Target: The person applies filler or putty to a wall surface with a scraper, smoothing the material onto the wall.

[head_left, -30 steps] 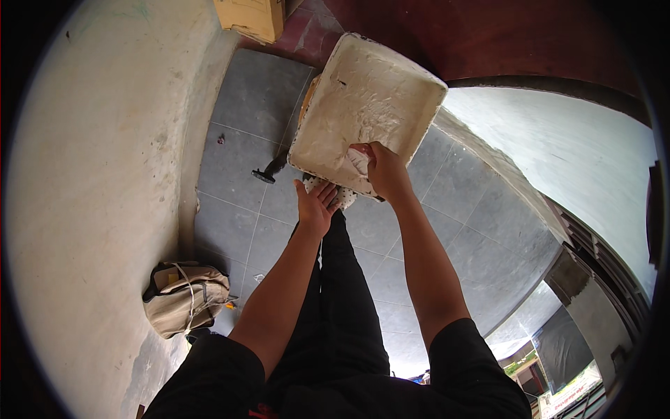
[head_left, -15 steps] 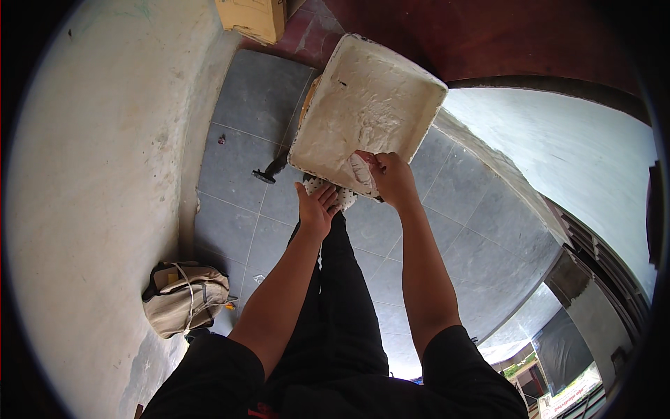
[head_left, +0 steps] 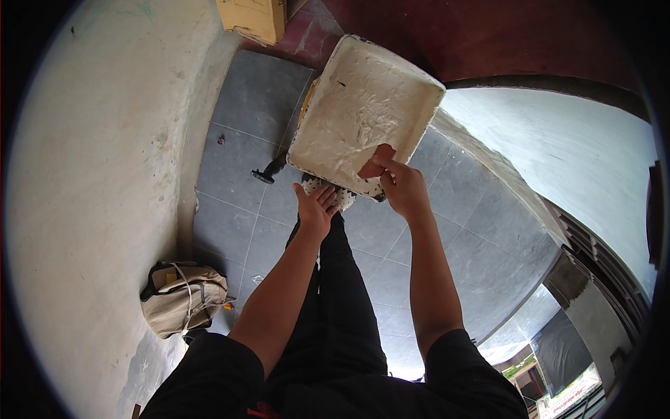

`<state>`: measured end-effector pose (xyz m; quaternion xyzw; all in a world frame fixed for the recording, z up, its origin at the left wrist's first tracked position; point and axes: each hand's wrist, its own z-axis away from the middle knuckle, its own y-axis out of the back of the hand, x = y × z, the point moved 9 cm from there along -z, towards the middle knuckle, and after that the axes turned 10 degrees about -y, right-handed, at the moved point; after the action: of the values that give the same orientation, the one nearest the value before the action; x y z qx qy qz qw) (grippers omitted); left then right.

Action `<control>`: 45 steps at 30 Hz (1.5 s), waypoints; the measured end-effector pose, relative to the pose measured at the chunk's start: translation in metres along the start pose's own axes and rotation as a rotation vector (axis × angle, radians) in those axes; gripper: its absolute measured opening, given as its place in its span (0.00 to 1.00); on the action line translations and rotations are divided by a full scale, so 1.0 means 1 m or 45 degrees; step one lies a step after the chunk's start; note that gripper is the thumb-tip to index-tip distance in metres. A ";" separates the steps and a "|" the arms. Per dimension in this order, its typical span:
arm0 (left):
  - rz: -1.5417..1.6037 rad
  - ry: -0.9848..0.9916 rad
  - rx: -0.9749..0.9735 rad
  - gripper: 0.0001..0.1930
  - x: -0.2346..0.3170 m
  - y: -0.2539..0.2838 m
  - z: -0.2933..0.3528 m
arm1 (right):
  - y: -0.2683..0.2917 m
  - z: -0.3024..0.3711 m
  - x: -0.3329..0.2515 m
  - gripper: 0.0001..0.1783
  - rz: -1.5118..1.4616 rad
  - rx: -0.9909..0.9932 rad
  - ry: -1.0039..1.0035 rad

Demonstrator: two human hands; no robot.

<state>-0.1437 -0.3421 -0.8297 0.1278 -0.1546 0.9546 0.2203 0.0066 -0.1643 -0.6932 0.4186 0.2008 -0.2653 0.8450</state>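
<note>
A shallow, light-coloured square tray [head_left: 431, 105] stands ahead of me, its inside covered with a lumpy off-white paste [head_left: 349, 105]. My right hand [head_left: 406, 190], at the tray's near right corner, pinches a flat reddish-brown scraper [head_left: 379, 162] between thumb and fingers. The scraper is over the paste, its bare reddish face toward me; whether its edge touches the paste I cannot tell. To the left of it, just short of the tray's near edge, my left hand [head_left: 317, 208] lies palm up with its fingers spread and nothing on it.
My spotted shoes [head_left: 345, 200] show below the tray on grey floor tiles [head_left: 251, 91]. A black object with a flat end [head_left: 265, 174] is left of the tray. A beige bag [head_left: 183, 300] leans by the left wall, and a cardboard box [head_left: 255, 19] stands at the top.
The scraper has turned over: its whitish, paste-smeared side faced me before, and its reddish side does now. My right hand has shifted slightly right. My left hand has hardly moved.
</note>
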 end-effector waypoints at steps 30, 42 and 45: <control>0.034 -0.041 0.029 0.55 -0.004 0.007 0.005 | -0.056 -0.039 0.006 0.16 0.141 -0.328 -0.070; 0.001 -0.041 0.052 0.54 -0.006 0.012 0.002 | -0.059 -0.051 0.003 0.19 0.180 -0.373 0.013; -0.015 -0.035 0.057 0.54 -0.006 0.012 0.001 | -0.057 -0.058 0.015 0.17 0.141 -0.402 -0.058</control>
<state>-0.1437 -0.3554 -0.8337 0.1469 -0.1354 0.9546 0.2210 -0.0237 -0.1510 -0.7690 0.2851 0.1972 -0.1928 0.9180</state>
